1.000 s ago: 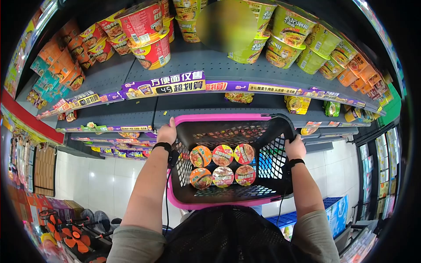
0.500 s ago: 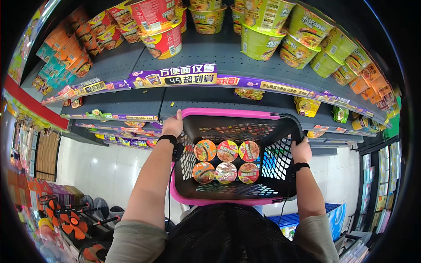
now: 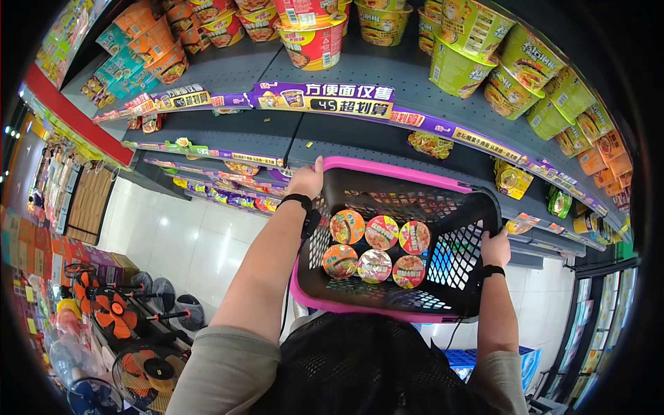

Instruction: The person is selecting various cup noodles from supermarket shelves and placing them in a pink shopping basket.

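A black mesh shopping basket [image 3: 443,303] with a pink rim hangs in front of my body. My left hand [image 3: 306,181] grips its far left corner, fingers wrapped over the rim. On the right side, my right hand [image 3: 495,249] is closed round the black edge. Several round instant noodle cups stand in two rows on the basket's left part, among them an orange-lidded cup [image 3: 347,227] and a red-lidded cup [image 3: 414,237]. Both wrists wear black bands.
A dark shelf [image 3: 387,76] with stacked noodle tubs, such as a green tub [image 3: 460,68], runs beyond the basket. Lower shelves hold a yellow packet [image 3: 512,180]. Fans with orange blades [image 3: 115,318] stand on the left. White floor tiles show below.
In the view, basket and hands have shifted right, with the basket tilted slightly clockwise. The shelves also appear farther right, and more fans show at the left. Both hands keep their hold.
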{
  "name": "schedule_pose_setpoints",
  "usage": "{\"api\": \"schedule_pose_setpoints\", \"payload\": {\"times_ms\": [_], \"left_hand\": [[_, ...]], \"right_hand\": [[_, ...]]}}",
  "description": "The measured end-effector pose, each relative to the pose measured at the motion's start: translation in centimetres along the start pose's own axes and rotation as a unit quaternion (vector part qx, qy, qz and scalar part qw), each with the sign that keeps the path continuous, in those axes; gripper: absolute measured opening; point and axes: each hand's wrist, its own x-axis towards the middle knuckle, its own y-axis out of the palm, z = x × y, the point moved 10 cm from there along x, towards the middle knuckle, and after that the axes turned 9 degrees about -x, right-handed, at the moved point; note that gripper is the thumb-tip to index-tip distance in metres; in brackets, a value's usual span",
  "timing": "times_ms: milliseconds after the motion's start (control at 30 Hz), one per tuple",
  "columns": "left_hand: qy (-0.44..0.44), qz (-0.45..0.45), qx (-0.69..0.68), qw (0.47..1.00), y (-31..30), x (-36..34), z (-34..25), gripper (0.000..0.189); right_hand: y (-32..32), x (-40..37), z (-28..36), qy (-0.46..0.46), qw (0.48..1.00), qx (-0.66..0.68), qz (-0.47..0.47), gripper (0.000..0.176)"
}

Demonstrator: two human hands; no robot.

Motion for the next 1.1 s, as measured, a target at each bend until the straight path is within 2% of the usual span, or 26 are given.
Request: {"api": "schedule_pose_setpoints", "payload": {"times_ms": [267,333,400,467,533,567,600,667,733,833,900,933,1000,1067,1100], "left_hand": [[0.028,-0.013,0.001,1.0,-0.2,0.1,-0.2,0.081],[0.033,-0.019,-0.005,0.999,-0.2,0.1,-0.1,0.082],[0.037,-0.017,-0.013,0.999,0.0,0.4,0.1,0.082],[0.03,-0.014,-0.009,0.999,0.0,0.4,0.2,0.082],[0.026,-0.006,-0.009,1.0,0.0,0.9,0.4,0.082],[0.021,-0.003,-0.006,1.0,0.1,0.7,0.3,0.082],[0.021,-0.003,-0.015,1.0,0.0,0.6,0.3,0.082],[0.021,-0.004,-0.02,1.0,0.0,0.5,0.3,0.082],[0.017,-0.006,-0.014,1.0,0.1,0.8,0.5,0.081],[0.026,-0.014,-0.01,1.0,0.0,0.7,0.2,0.082],[0.023,-0.01,-0.013,1.0,-0.2,0.3,-0.2,0.082],[0.022,-0.008,-0.017,1.0,-0.1,0.3,-0.2,0.082],[0.017,-0.011,-0.023,1.0,0.0,0.3,0.0,0.082],[0.018,-0.016,-0.028,0.999,-0.2,0.1,-0.2,0.082],[0.014,-0.014,-0.025,0.999,-0.1,0.3,0.0,0.082]], "right_hand": [[0.3,0.0,-0.5,0.002,1.0,0.027,0.014,0.059],[0.4,0.1,-0.5,0.001,0.999,0.05,0.017,0.062],[0.2,0.5,-0.9,-0.007,0.995,0.1,-0.022,0.063],[0.8,1.2,-1.6,0.016,0.991,0.133,-0.004,0.064],[-2.2,0.6,-1.2,-0.011,0.981,0.092,-0.169,0.062],[-4.4,-0.6,0.1,-0.025,0.976,0.104,-0.191,0.058],[-5.6,-1.3,1.3,-0.058,0.959,0.11,-0.254,0.048],[-4.1,-1.1,4.0,-0.131,0.929,0.313,-0.149,0.038],[-0.3,-0.9,6.8,-0.146,0.892,0.428,-0.018,0.029],[2.7,-2.4,10.9,-0.181,0.909,0.365,0.085,0.025],[8.3,-2.0,12.4,-0.209,0.905,0.342,0.142,0.024],[11.7,-2.1,12.7,-0.178,0.891,0.363,0.205,0.024],[16.8,-2.2,12.7,-0.18,0.895,0.332,0.238,0.029],[20.1,-4.0,12.4,-0.14,0.869,0.33,0.34,0.033],[21.5,-4.9,12.2,-0.157,0.872,0.256,0.386,0.033]]}}
